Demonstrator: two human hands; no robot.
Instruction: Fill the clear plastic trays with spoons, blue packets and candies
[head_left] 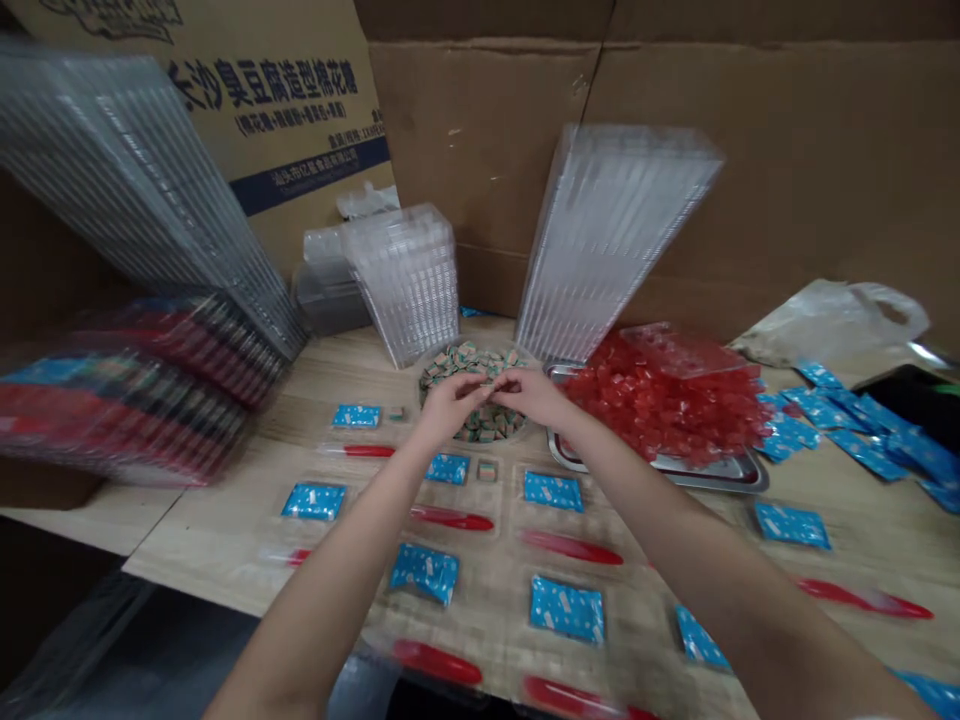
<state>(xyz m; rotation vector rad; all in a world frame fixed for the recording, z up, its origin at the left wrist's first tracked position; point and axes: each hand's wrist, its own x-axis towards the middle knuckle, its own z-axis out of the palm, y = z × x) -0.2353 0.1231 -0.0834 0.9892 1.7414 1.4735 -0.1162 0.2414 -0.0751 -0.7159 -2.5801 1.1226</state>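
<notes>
My left hand (452, 402) and my right hand (531, 394) meet fingertip to fingertip over a round container (517, 428) of small tan-and-green pieces (466, 356). The fingers of both are pinched closed; anything between them is too small and blurred to name. Beneath and around my forearms lie clear plastic trays (501, 500) in rows, many bearing a blue dotted packet (553, 491) and a red elongated piece (571, 547). One small tan-and-green block (487, 470) sits beside a blue packet (448, 468) just below my left hand.
Tall stacks of clear trays (619, 230) (409, 285) stand behind the container. Right of it, a metal tray (675, 478) carries heaped red pieces (660, 400), with loose blue packets (870, 430) farther right. Blurred filled packages (127, 390) are stacked left. Cardboard (480, 150) walls the back.
</notes>
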